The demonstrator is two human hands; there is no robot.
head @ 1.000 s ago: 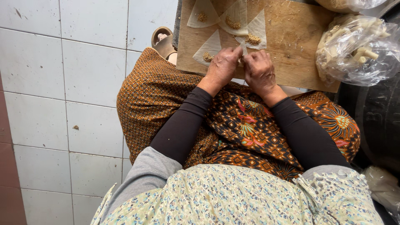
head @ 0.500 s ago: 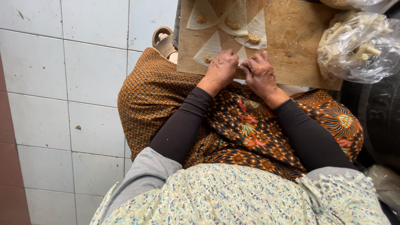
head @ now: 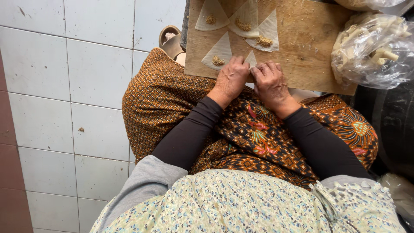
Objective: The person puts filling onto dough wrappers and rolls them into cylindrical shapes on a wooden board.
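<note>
My left hand (head: pixel 230 78) and my right hand (head: pixel 269 82) meet at the near edge of a wooden board (head: pixel 308 47) that rests on my lap. Both pinch a thin white pastry wrapper (head: pixel 251 59) between the fingertips; most of it is hidden under the fingers. Just beyond my left hand lies a triangular wrapper (head: pixel 219 52) with a small heap of brown filling on it. Three more filled wrappers (head: pixel 264 33) lie farther up the board.
A clear plastic bag of pale rolled pieces (head: pixel 373 49) sits at the board's right end. A sandalled foot (head: pixel 171 41) shows left of the board. White tiled floor (head: pixel 64 95) spreads to the left. A patterned orange-brown cloth (head: pixel 172 103) covers my knees.
Both hands have slid toward the near edge of the board and closed tighter on the wrapper. The view has shifted down slightly.
</note>
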